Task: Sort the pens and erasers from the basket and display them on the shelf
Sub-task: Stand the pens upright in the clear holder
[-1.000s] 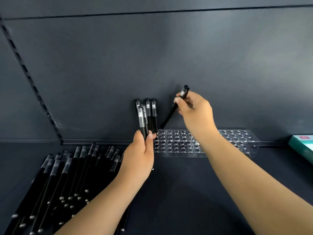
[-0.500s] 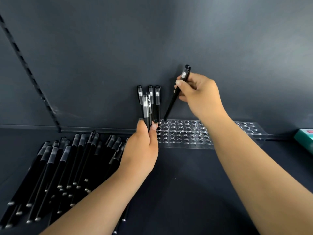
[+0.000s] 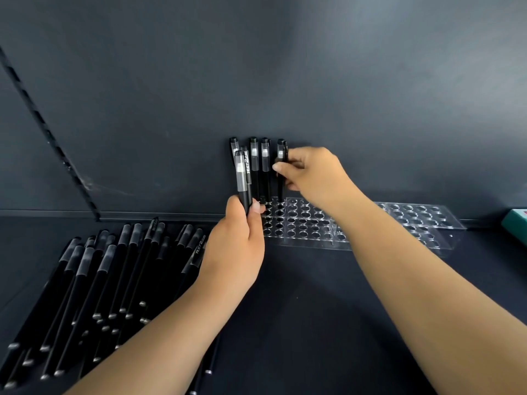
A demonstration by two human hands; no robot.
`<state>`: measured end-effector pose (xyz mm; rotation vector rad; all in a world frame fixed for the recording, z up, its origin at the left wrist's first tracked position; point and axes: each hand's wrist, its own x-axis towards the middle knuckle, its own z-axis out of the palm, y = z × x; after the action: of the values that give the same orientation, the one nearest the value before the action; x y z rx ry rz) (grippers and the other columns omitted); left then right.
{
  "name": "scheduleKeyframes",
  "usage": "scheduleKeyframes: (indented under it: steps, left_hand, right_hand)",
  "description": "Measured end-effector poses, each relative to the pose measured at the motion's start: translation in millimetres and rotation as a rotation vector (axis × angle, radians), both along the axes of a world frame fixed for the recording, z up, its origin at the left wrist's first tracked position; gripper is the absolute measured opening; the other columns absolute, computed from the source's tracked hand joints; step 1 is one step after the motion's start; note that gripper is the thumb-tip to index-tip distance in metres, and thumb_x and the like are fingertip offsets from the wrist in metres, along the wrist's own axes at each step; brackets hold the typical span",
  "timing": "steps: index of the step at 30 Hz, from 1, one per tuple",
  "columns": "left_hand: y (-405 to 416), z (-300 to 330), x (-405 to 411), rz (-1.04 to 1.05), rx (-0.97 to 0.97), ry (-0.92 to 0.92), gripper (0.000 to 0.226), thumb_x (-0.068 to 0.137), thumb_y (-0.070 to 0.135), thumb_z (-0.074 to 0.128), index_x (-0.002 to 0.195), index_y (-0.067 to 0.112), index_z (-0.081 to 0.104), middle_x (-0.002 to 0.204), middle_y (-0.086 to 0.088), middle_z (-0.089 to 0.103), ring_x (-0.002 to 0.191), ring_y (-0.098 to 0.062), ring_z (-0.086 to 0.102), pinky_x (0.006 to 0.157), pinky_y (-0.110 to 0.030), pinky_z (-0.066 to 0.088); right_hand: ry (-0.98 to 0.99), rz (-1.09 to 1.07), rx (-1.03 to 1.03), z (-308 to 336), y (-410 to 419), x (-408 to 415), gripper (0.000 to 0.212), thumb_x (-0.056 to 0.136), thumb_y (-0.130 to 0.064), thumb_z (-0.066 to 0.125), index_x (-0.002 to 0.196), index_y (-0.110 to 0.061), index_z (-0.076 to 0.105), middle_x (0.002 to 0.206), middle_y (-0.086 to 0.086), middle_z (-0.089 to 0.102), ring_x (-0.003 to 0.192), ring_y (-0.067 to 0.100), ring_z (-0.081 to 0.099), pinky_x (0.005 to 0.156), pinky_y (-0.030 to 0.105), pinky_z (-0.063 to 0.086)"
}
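Right hand pinching upright pen in back-row hole of rack on shelf; left hand gripping spare pens; advice: keep pen vertical, seat fully before release

A dark panel stands at the back; a slotted upright strip runs slantwise down its left part. A teal box shows at the right edge, mostly cut off.
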<state>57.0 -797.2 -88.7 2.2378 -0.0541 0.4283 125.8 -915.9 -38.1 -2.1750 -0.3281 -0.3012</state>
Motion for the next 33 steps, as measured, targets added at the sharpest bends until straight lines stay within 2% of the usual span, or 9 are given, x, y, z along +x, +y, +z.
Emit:
scheduleKeyframes:
  steps: [9,12,14,17,20,23,27,31,33]
  left_hand:
    - [2,0,-4,-0.002,0.097,-0.048,0.045,0.084,0.050,0.017,0.089,0.012,0.040,0.087,-0.010,0.067,0.056,-0.028,0.056,0.057,-0.047,0.049]
    - [3,0,-3,-0.015,0.085,-0.069,0.030,0.090,0.044,0.022,0.074,0.021,0.032,0.099,-0.003,0.068,0.048,-0.013,0.047,0.049,-0.035,0.043]
    - [1,3,-4,-0.021,-0.034,-0.045,0.030,0.096,0.036,0.029,0.074,0.017,0.036,0.104,0.008,0.066,0.044,-0.006,0.044,0.042,-0.018,0.035]
    - [0,3,-4,-0.033,-0.154,-0.041,0.033,0.097,0.033,0.033,0.088,0.003,0.046,0.100,0.018,0.061,0.044,0.000,0.047,0.041,-0.017,0.038]
    - [-2,10,-4,-0.043,-0.260,-0.155,0.017,0.096,0.032,0.037,0.089,0.026,0.051,0.084,0.017,0.064,0.054,0.003,0.052,0.056,-0.011,0.042]
    - [-6,26,-9,-0.144,-0.546,-0.107,0.019,0.096,0.025,0.041,0.087,0.036,0.053,0.057,0.012,0.049,0.043,-0.003,0.042,0.045,-0.017,0.037]
    - [-16,39,-15,-0.361,-0.802,0.077,0.017,0.095,0.024,0.042,0.086,0.014,0.053,0.049,0.009,0.039,0.037,-0.004,0.027,0.038,-0.017,0.020]
    - [-20,41,-18,-0.359,-0.780,0.060,0.021,0.096,0.025,0.040,0.083,0.012,0.052,0.052,0.006,0.054,0.043,-0.007,0.042,0.038,-0.019,0.031]
    - [-17,37,-13,-0.257,-0.612,-0.012,0.022,0.097,0.028,0.038,0.086,0.018,0.054,0.067,0.008,0.066,0.061,-0.005,0.058,0.053,-0.021,0.049]
  right_hand:
    - [0.165,0.155,0.340,-9,-6,1,0.016,0.086,-0.008,0.061,0.079,-0.023,0.064,0.079,-0.005,0.066,0.077,0.005,0.063,0.075,0.020,0.055]
    - [0.143,0.086,0.361,-10,-2,1,0.014,0.082,-0.012,0.067,0.079,-0.020,0.056,0.080,-0.001,0.064,0.077,0.012,0.063,0.077,0.026,0.056]
    - [0.095,0.019,0.292,-11,-3,1,0.015,0.079,-0.019,0.071,0.075,-0.021,0.057,0.077,-0.001,0.064,0.077,0.016,0.065,0.080,0.031,0.055]
    - [0.055,-0.041,0.063,-6,-6,-6,0.017,0.078,-0.033,0.071,0.087,-0.020,0.064,0.083,-0.004,0.066,0.079,0.010,0.061,0.078,0.019,0.047]
    - [-0.030,-0.137,-0.049,7,-11,-18,0.027,0.079,-0.042,0.066,0.095,-0.021,0.067,0.080,-0.011,0.060,0.081,0.004,0.056,0.069,0.012,0.038]
    - [0.021,-0.031,0.215,28,-15,-36,0.015,0.082,-0.041,0.062,0.076,-0.028,0.066,0.080,-0.012,0.066,0.087,0.007,0.062,0.082,0.019,0.048]
    - [0.225,0.288,0.420,44,-14,-56,0.012,0.084,-0.023,0.062,0.077,-0.016,0.068,0.081,0.002,0.067,0.081,0.010,0.063,0.084,0.023,0.053]
    - [0.287,0.317,0.572,41,-17,-54,0.007,0.082,-0.012,0.063,0.076,-0.013,0.068,0.069,-0.003,0.066,0.065,0.005,0.061,0.070,0.017,0.052]
    - [0.268,0.273,0.597,40,-20,-51,0.007,0.082,-0.013,0.064,0.077,-0.016,0.068,0.070,-0.006,0.066,0.066,0.003,0.061,0.072,0.017,0.052]
